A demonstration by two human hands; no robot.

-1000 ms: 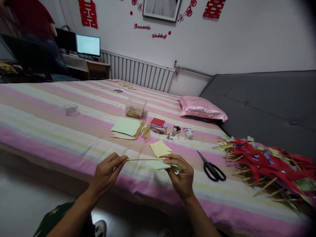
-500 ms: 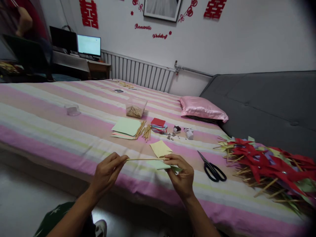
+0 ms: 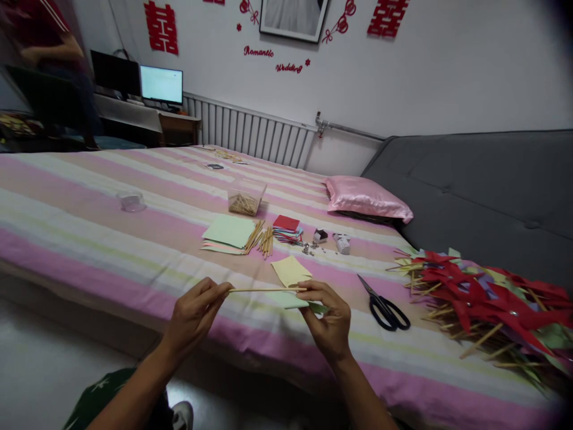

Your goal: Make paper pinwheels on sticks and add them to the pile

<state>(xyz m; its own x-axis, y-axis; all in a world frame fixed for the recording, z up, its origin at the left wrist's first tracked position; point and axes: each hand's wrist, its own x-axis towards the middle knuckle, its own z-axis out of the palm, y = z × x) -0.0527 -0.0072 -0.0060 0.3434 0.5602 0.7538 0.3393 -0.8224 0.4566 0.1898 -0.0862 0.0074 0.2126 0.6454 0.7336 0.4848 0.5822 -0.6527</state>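
Sticks (image 3: 242, 204) filled part of our box (image 3: 259, 196). Nearer us than the box, our left hand (image 3: 196, 306) pinched one end of a stick (image 3: 264, 290); our right hand (image 3: 330, 316) gripped its other end plus green paper (image 3: 295, 303).

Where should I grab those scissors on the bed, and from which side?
Probably by the black looped handles, coming from the near side with your right hand, the closer one. The scissors lie flat on the striped sheet, handles toward you and pointed blades angled away to the left.
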